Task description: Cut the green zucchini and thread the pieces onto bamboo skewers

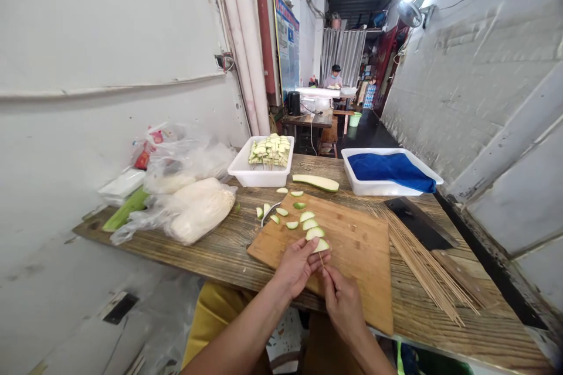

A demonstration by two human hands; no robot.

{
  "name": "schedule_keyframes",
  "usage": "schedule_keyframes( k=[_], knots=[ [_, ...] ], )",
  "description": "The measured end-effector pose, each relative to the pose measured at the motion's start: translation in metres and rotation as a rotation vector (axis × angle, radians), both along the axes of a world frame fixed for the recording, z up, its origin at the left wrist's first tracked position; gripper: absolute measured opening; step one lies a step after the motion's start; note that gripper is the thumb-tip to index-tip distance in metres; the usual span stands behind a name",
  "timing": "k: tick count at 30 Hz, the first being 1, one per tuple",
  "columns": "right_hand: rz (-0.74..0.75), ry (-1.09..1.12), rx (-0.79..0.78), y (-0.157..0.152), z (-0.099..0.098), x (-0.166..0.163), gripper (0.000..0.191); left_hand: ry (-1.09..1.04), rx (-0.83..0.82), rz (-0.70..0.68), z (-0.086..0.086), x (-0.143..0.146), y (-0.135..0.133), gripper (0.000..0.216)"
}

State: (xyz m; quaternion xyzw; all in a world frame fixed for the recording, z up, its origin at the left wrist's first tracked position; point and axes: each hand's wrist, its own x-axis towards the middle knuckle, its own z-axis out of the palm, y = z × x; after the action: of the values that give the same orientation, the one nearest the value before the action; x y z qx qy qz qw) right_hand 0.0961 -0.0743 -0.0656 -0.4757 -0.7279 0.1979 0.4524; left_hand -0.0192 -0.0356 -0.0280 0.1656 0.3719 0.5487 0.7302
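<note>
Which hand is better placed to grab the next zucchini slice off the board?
Left, likely. The left hand holds a zucchini slice at the near end of the row of slices on the cutting board. The right hand sits further back, its grip busy pinching the skewer.

The zucchini slice (321, 244) is a pale half-moon with a thin green rind along its curved edge, pinched in the fingertips of the left hand (297, 266) over the near part of the wooden cutting board (360, 246). The skewer (321, 259) is a thin, light bamboo stick held in the right hand (343, 300); only its short tip shows, pointing up and away, with its end touching the slice's lower edge. The slice is at the near end of a loose line of similar slices (309, 224) lying flat on the board.
</note>
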Motion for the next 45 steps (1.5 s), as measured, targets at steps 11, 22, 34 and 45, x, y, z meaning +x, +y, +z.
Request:
schedule_keyframes(
  k=[11, 22, 34, 45],
  knots=[
    [-0.001, 0.065, -0.067, 0.002, -0.002, 0.003, 0.028, 0.028, -0.085, -0.039, 0.000, 0.008, -0.002, 0.018],
    [0.060, 0.153, -0.187, 0.009, 0.005, 0.007, 0.032, 0.118, -0.147, -0.090, -0.001, 0.011, -0.003, 0.017],
    [0.110, 0.053, -0.148, 0.003, 0.005, 0.011, 0.030, 0.060, 0.015, 0.099, 0.012, 0.013, 0.016, 0.019],
    [0.084, 0.061, -0.171, 0.004, 0.007, 0.010, 0.032, 0.040, 0.053, 0.037, 0.008, 0.021, 0.004, 0.029]
  ],
)
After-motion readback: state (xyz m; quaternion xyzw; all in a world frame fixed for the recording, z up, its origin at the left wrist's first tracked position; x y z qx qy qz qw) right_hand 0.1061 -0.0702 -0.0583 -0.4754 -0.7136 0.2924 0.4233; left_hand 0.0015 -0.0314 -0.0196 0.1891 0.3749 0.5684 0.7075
